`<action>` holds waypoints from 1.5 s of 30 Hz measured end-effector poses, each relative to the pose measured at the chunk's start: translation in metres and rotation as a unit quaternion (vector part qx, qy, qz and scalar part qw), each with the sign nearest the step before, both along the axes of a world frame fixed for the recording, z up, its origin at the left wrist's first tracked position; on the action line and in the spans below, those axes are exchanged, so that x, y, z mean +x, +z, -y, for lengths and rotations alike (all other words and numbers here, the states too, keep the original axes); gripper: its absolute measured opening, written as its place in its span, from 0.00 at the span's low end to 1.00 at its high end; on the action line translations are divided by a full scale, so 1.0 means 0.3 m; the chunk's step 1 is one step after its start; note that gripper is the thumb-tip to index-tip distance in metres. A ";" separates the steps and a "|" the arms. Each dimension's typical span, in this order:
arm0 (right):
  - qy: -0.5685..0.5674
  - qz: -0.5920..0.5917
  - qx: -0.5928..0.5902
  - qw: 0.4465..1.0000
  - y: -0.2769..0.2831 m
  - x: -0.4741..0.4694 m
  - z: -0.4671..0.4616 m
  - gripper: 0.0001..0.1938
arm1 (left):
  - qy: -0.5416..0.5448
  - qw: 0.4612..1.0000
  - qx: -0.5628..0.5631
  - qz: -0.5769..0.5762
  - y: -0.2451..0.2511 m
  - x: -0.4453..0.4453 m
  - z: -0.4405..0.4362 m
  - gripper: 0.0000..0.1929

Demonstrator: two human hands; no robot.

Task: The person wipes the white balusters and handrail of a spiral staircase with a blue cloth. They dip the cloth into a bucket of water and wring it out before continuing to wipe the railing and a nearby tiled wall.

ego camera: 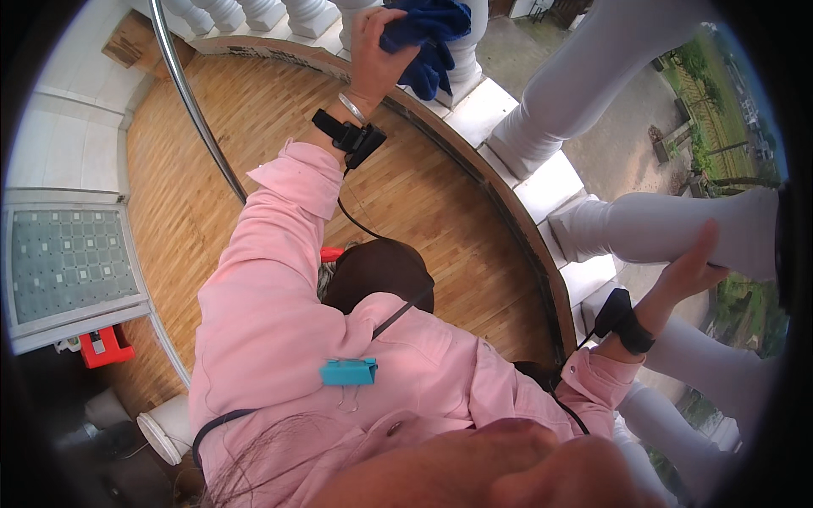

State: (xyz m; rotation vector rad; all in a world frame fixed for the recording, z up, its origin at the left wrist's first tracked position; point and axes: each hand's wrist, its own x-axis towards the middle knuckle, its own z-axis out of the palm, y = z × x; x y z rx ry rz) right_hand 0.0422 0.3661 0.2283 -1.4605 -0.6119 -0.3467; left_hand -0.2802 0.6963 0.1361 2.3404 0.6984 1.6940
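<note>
At the top, my left hand [381, 60] grips a bunched dark blue cloth [429, 38] beside the upper white balusters. My right hand [689, 267], at the right, is round a thick white baluster [660, 225], its thumb lying along the near side and its other fingers mostly hidden. Both wrists wear black straps with small black devices, and a silver bangle is on the left one. White tiles [546, 181] run under the curved row of balusters.
A brown-edged curb [473, 162] borders the wood-patterned floor [267, 114]. A curved metal rail [190, 101] stands left of my left arm. A cardboard piece [136, 44], a red container [107, 348] and a white bucket [166, 432] are at the left. Paved ground lies beyond the balusters.
</note>
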 end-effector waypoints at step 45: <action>-0.056 -0.018 -0.041 0.997 0.015 -0.024 -0.004 0.38 | -0.062 0.954 0.054 -0.287 -0.371 0.158 0.188 0.18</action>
